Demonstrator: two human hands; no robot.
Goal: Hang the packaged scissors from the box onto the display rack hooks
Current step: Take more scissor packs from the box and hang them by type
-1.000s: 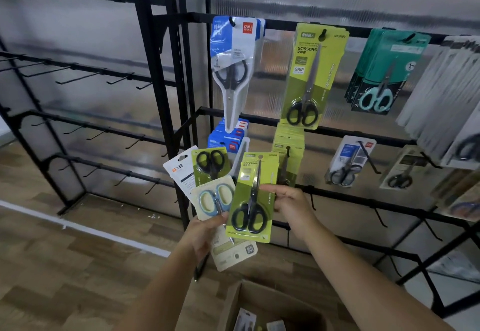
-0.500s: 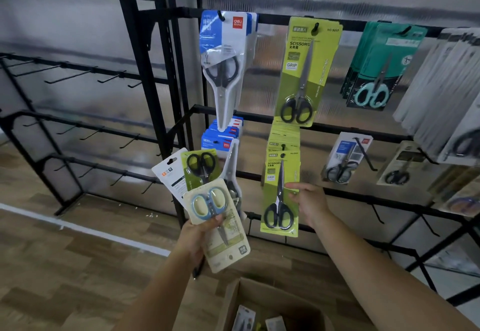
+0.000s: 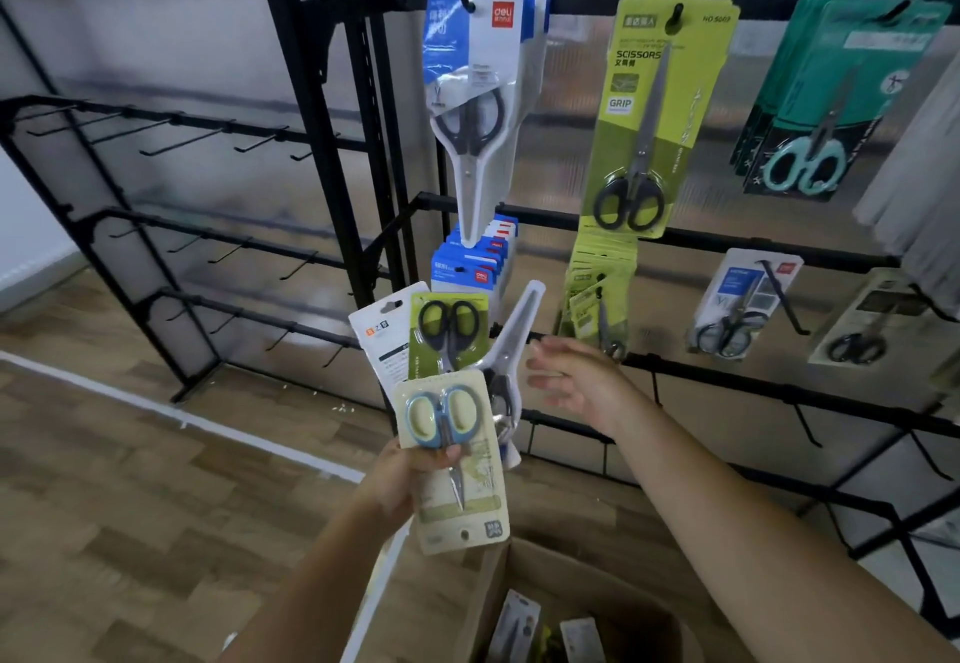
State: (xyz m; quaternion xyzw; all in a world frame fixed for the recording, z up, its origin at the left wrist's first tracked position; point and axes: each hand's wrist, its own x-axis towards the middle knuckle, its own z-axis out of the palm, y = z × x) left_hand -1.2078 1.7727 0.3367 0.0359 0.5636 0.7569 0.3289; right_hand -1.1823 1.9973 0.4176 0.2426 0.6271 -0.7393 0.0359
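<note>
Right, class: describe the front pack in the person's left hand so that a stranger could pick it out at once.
Start at the black display rack, then drop to the left hand holding a fan of scissor packs. The front pack is a cream card with blue-handled scissors, blades pointing down; the packs behind show black handles or a white card.

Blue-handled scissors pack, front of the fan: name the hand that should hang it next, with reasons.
Right. The right hand is open, holds nothing and hovers beside the rack hooks. The left hand grips the fanned packs, including the blue-handled pack.
</note>
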